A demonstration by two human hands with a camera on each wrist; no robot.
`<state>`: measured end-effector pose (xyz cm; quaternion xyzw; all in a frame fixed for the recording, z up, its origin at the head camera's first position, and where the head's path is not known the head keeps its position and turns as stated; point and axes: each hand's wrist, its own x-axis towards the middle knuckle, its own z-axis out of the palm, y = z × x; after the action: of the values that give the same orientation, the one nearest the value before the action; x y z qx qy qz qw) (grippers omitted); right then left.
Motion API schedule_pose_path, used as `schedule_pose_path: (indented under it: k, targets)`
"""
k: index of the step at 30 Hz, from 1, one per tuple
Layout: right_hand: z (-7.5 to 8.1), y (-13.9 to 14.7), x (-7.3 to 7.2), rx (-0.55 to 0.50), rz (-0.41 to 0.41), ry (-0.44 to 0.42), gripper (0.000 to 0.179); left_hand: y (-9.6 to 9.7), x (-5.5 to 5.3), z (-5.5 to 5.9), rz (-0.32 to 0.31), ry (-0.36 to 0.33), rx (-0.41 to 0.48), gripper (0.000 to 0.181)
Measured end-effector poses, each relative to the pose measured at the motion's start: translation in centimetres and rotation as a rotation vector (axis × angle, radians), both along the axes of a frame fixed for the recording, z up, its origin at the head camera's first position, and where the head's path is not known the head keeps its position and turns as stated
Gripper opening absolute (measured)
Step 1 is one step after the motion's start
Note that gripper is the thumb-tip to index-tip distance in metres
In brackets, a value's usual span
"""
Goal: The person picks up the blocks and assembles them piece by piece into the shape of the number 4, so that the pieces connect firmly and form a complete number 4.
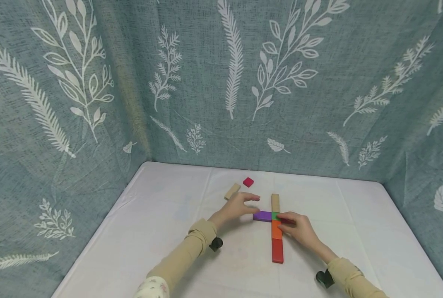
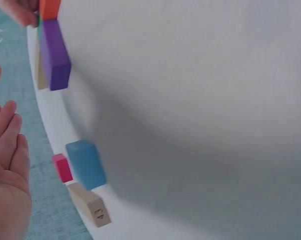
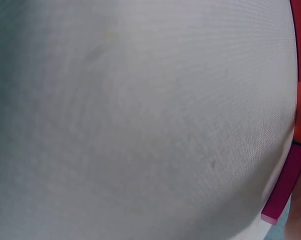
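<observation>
Flat coloured blocks form a cross on the white table. A tan block (image 1: 275,202) is at its far end, a small green block (image 1: 275,215) at the crossing, and an orange block (image 1: 276,230) and a red block (image 1: 277,251) line up toward me. The purple block (image 2: 54,55) makes the left arm. On the right side lies a magenta block (image 3: 284,186), pinched between thumb and fingers of my right hand (image 1: 300,228) and partly hidden by them. My left hand (image 1: 237,207) hovers, thumb and fingers spread and holding nothing, with its thumb tip close to the purple block's left end.
Beyond my left hand lie a loose wooden block (image 1: 232,191) and a small pinkish-red block (image 1: 248,182). A blue block (image 2: 85,164) beside them shows in the left wrist view, hidden in the head view. A leaf-patterned curtain (image 1: 214,82) stands behind the table.
</observation>
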<state>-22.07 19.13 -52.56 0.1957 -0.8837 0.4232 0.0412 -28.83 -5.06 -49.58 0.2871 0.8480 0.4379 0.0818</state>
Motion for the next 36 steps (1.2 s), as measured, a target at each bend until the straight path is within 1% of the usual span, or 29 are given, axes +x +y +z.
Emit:
schedule_pose_path:
  k: [2, 7, 9, 16, 20, 25, 27, 32, 36]
  targets:
    - [0.0, 0.0, 0.0, 0.0, -0.001, -0.003, 0.034, -0.2, -0.2, 0.3, 0.005, 0.019, -0.001, 0.045]
    - [0.1, 0.0, 0.0, 0.008, -0.008, -0.005, 0.034, -0.6, -0.4, 1.1, 0.003, 0.118, 0.002, 0.043]
    - [0.1, 0.0, 0.0, 0.01, -0.009, -0.002, 0.034, -0.9, -0.4, 1.3, 0.004, 0.135, 0.006, 0.043]
    - [0.0, 0.1, 0.1, 0.007, -0.006, 0.014, 0.034, -2.0, -0.5, 2.1, 0.019, 0.124, 0.004, 0.041]
    - [0.0, 0.1, 0.1, 0.007, -0.008, 0.01, 0.034, -2.7, -0.7, 2.8, 0.029, 0.11, 0.006, 0.043]
    - [0.0, 0.1, 0.1, 0.009, -0.011, 0.001, 0.034, -3.9, -1.0, 3.7, 0.06, 0.094, 0.029, 0.043]
    - [0.0, 0.1, 0.1, 0.011, -0.013, 0.0, 0.034, -4.4, -1.1, 4.0, 0.07, 0.102, 0.041, 0.043]
    - [0.0, 0.1, 0.1, 0.016, -0.011, 0.008, 0.034, -5.4, -1.4, 4.2, 0.082, 0.124, 0.068, 0.042]
    - [0.1, 0.1, 0.0, 0.012, -0.006, 0.01, 0.034, -5.8, -1.4, 3.7, 0.076, 0.131, 0.075, 0.042]
